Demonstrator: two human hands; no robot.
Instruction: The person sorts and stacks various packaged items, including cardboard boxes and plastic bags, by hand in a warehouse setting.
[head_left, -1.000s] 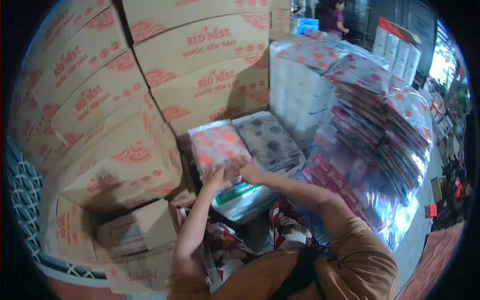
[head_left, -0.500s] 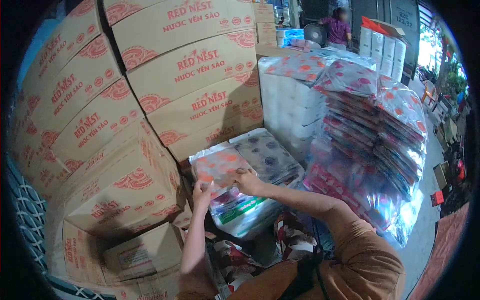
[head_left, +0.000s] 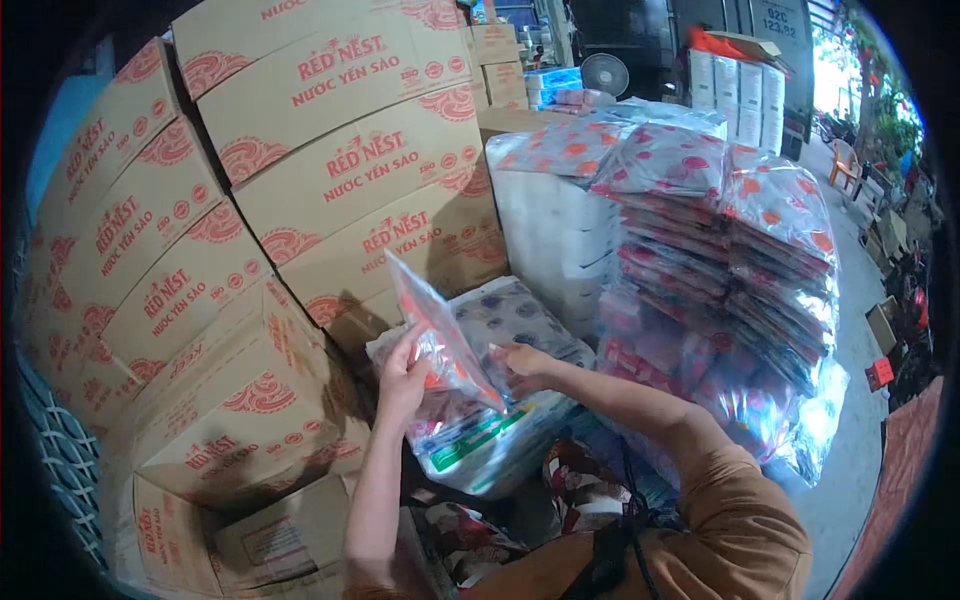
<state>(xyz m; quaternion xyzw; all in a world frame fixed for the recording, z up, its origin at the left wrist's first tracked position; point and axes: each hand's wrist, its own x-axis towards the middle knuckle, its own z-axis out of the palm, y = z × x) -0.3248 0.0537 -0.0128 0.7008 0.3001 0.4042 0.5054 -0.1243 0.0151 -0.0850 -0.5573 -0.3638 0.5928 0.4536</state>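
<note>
A person in a brown shirt is lifting a flat plastic packet (head_left: pixel 440 335) on edge amid stacked goods. The packet is thin, glossy and see-through, printed with orange-red blotches, and is catching the light along its upper corner. It is standing tilted, its top corner pointing up toward the cartons (head_left: pixel 350 160) and its lower edge resting low between the two hands.

The left hand (head_left: pixel 403 375) is closing around the packet's near side, fingers curled over the film and thumb behind it. The right hand (head_left: pixel 527 367) is lying half open at the packet's lower right edge, fingers bent and touching it; whether they are pinching the film cannot be told.

The packet is sitting just above a clear-wrapped bundle with a green label (head_left: pixel 480 450) and beside a grey dotted pack (head_left: pixel 520 315). Brown cartons marked RED NEST are rising to the left and behind. To the right, a tall pile of similar wrapped packets (head_left: pixel 740 260) is leaning against white rolls (head_left: pixel 555 230).
</note>
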